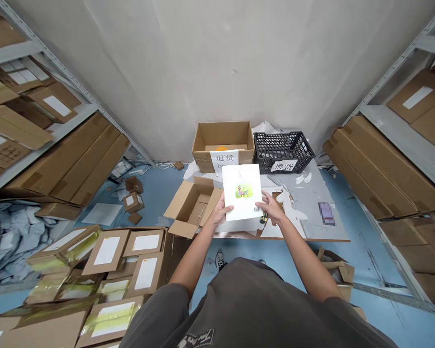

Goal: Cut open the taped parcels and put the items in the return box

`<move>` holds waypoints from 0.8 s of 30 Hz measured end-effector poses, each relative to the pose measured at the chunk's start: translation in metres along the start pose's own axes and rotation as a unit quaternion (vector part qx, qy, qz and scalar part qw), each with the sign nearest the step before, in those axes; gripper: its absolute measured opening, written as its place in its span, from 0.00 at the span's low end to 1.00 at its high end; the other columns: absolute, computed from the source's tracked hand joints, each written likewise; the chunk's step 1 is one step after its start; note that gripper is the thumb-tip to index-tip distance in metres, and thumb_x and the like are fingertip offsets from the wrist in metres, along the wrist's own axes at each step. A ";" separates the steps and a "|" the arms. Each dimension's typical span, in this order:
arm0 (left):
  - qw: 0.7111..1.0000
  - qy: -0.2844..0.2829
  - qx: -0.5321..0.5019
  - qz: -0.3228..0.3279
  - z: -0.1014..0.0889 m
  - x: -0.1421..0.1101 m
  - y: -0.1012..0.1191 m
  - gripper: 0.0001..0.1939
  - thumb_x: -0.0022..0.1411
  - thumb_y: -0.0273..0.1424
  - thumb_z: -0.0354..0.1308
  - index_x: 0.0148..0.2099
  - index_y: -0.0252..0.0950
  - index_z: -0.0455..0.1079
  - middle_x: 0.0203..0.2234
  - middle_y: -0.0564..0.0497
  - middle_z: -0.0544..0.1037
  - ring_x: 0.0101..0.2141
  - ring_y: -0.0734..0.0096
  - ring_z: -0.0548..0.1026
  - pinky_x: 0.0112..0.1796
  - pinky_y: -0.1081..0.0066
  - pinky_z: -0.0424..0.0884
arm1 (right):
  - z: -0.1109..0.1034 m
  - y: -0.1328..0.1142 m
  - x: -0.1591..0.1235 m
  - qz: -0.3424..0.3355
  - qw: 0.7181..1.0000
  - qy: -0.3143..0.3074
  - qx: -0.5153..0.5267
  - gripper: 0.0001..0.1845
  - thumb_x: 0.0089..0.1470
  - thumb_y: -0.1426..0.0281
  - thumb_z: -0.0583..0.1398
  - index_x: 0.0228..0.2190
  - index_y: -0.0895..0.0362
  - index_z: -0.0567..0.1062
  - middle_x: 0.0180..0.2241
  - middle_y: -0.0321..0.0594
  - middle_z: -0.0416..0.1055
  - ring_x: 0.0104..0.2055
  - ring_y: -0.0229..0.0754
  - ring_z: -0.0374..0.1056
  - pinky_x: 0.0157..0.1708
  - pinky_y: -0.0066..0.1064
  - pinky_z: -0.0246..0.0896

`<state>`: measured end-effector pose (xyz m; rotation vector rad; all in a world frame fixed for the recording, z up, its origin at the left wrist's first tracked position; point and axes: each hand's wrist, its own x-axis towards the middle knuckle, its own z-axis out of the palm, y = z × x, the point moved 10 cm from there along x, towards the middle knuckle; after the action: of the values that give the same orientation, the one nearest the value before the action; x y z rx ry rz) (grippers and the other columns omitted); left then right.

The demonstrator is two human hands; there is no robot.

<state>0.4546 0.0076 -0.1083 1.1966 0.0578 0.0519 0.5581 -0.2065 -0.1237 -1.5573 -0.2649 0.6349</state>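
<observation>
A white-covered book point(241, 192) is held up over the near part of the table point(317, 191), its broad face turned toward the wearer; a small colour illustration sits mid-cover and a barcode near the lower right corner, so this is probably the back cover. The left hand point(219, 211) grasps the lower left corner, thumb laid on the cover; the right hand point(271, 208) grips the lower right edge, so both hands are occupied and neither is free. The step in hand looks like holding the book out for a check of its cover; a next move from here would call for a steady two-edged grip and, to reach any container, clearance over its rim.

Behind the book stands a cardboard box point(202, 163) with a paper sign reading 退货区; just to its right is a black plastic crate point(263, 163) marked 换货; beside the left forearm lies a smaller carton point(184, 205), flaps spread; near the right hand are torn white paper point(290, 212) and a yellow-and-black tool point(264, 218), too small to identify surely.
</observation>
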 end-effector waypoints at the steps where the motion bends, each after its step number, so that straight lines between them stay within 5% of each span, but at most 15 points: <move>1: 1.000 -0.007 0.003 -0.012 -0.005 -0.002 -0.001 0.61 0.57 0.46 0.77 0.82 0.48 0.46 0.70 0.39 0.69 0.62 0.46 0.76 0.59 0.52 0.76 | 0.003 0.004 0.000 0.014 0.999 -0.029 0.039 0.47 0.47 0.54 0.75 0.65 0.47 0.68 0.62 0.52 0.76 0.61 0.61 0.75 0.54 0.53 0.76; 7: 0.993 -0.041 0.065 -0.093 -0.025 -0.006 -0.012 0.56 0.59 0.42 0.76 0.81 0.52 0.50 0.68 0.40 0.71 0.51 0.56 0.81 0.42 0.65 0.82 | -0.002 0.009 -0.007 0.022 0.992 -0.045 0.115 0.41 0.43 0.59 0.78 0.56 0.48 0.70 0.46 0.43 0.84 0.44 0.53 0.82 0.38 0.40 0.79; 13: 0.993 -0.031 0.074 -0.083 -0.029 -0.003 -0.018 0.55 0.60 0.41 0.75 0.81 0.51 0.50 0.61 0.41 0.76 0.48 0.61 0.81 0.43 0.67 0.81 | -0.005 0.007 -0.012 0.033 0.992 -0.054 0.107 0.39 0.44 0.58 0.77 0.54 0.48 0.70 0.44 0.42 0.84 0.42 0.52 0.82 0.36 0.38 0.77; 15: 0.993 0.007 0.101 -0.068 -0.035 -0.001 -0.016 0.54 0.59 0.40 0.75 0.81 0.49 0.52 0.59 0.42 0.77 0.47 0.62 0.81 0.46 0.64 0.81 | -0.005 0.005 -0.013 0.024 0.992 -0.056 0.108 0.39 0.45 0.58 0.77 0.55 0.48 0.69 0.43 0.41 0.84 0.41 0.52 0.82 0.36 0.38 0.77; 18: 0.970 0.147 0.194 -0.008 -0.045 -0.001 -0.001 0.50 0.58 0.38 0.75 0.78 0.47 0.60 0.58 0.42 0.76 0.50 0.60 0.79 0.52 0.61 0.78 | -0.004 -0.004 -0.013 -0.010 0.993 -0.042 0.109 0.40 0.47 0.57 0.76 0.57 0.47 0.68 0.44 0.41 0.84 0.42 0.52 0.82 0.39 0.41 0.78; 20: 0.956 0.179 0.233 0.023 -0.026 -0.001 0.005 0.46 0.60 0.39 0.74 0.76 0.46 0.63 0.60 0.40 0.75 0.53 0.56 0.78 0.53 0.59 0.78 | 0.002 -0.015 -0.015 -0.050 0.995 -0.022 0.086 0.40 0.50 0.57 0.74 0.61 0.46 0.67 0.47 0.42 0.84 0.44 0.52 0.81 0.44 0.44 0.79; 24: 0.981 0.044 0.182 0.053 0.059 0.012 -0.006 0.47 0.65 0.42 0.71 0.80 0.47 0.56 0.70 0.40 0.67 0.63 0.50 0.73 0.60 0.54 0.75 | 0.037 -0.040 -0.030 -0.149 0.988 -0.015 -0.043 0.38 0.59 0.61 0.67 0.68 0.45 0.66 0.60 0.46 0.77 0.59 0.54 0.76 0.56 0.49 0.75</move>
<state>0.4713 -0.0481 -0.0924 1.5636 0.0840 0.1938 0.5217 -0.1869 -0.0767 -1.5525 -0.5428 0.4160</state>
